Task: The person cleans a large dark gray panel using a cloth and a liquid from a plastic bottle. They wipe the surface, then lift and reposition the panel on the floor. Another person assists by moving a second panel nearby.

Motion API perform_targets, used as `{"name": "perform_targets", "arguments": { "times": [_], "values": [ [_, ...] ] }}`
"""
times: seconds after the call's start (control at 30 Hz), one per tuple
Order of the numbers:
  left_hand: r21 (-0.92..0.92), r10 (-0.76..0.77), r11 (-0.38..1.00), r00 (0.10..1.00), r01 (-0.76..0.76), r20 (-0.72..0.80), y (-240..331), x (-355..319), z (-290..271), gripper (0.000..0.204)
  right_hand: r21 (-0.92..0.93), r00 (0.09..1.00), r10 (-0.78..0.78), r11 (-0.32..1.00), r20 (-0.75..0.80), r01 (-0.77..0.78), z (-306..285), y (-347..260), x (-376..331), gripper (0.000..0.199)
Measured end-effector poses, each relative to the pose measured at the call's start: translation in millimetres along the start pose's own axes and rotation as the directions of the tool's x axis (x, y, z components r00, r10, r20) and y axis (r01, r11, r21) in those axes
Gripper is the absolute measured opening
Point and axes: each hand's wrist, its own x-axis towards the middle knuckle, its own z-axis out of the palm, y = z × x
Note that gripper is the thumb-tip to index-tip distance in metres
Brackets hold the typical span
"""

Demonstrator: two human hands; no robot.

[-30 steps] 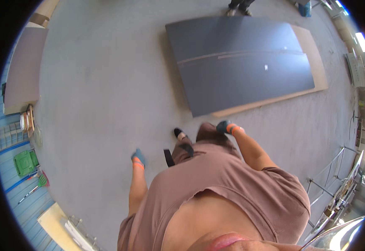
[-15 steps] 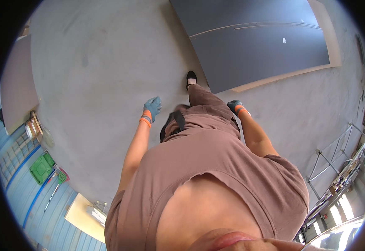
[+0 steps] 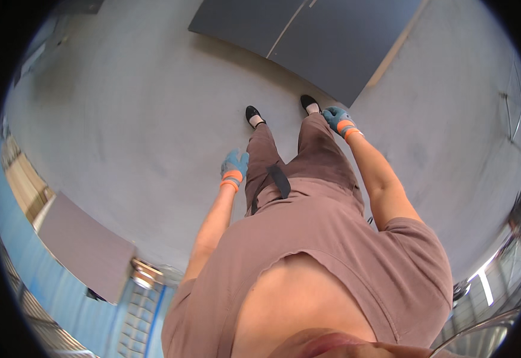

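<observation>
I stand on a grey concrete floor and both arms hang at my sides. My left hand (image 3: 234, 165), in a blue glove with an orange cuff, hangs beside my left thigh with loose fingers and holds nothing. My right hand (image 3: 337, 118) wears the same kind of glove. It hangs by my right leg, just above my right black shoe (image 3: 310, 104), and is also empty. My left black shoe (image 3: 252, 114) is planted a little to the left. A large dark grey panel (image 3: 308, 42) lies flat on the floor just ahead of my feet.
A paler board edge (image 3: 392, 56) shows along the panel's right side. A grey board (image 3: 87, 247) stands at the lower left near a blue wall (image 3: 9, 238). Metal railing (image 3: 514, 89) runs along the right edge.
The view has tilted and turned, and the dark panel now sits at the top, close to my feet. Both shoes now show. My left hand has swung back beside my thigh.
</observation>
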Motion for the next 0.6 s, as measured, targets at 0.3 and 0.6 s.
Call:
{"name": "perform_targets", "arguments": {
  "times": [0.3,0.6],
  "values": [
    [0.694,0.715,0.387,0.673,-0.607,0.190,75.8,201.7,-37.1,0.059,-0.122,0.980,0.022,0.991,-0.196,-0.046,67.2,56.5,36.9,0.057],
    [0.607,0.862,-0.088,0.244,-0.790,0.443,181.0,416.4,135.5,0.084,-0.380,0.845,-0.194,0.925,-0.498,-0.012,123.5,146.3,233.6,0.075]
  ]
}}
